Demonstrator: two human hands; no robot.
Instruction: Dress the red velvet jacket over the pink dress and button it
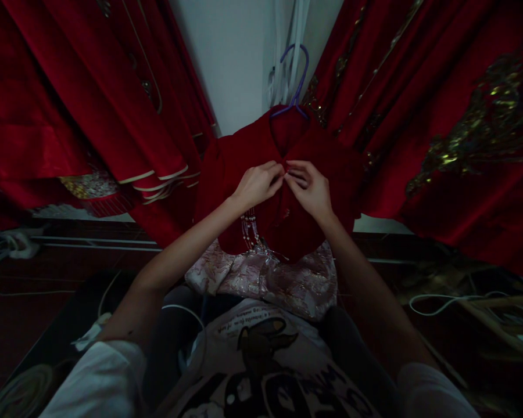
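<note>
A dark red jacket (244, 148) hangs in front of me on a purple hanger (304, 69), its neck opening facing up. Both my hands meet at its front edge just under the collar. The fingers of my left hand (259, 184) are pinched on the front of the jacket. My right hand (310, 188) pinches the same spot from the other side, fingertips nearly touching the left ones. Whatever small fastening lies between the fingertips is too small to make out. Beaded strands (249, 229) dangle from the jacket's lower front. Beneath its hem, shiny pink brocade fabric (265, 281) lies across my lap.
Red garments with pale piping (157, 145) hang at the left, and others with gold sequins (466, 133) at the right. White cords (290, 64) run down the wall behind the hanger. A wooden frame (497, 325) and a cable lie on the floor at right.
</note>
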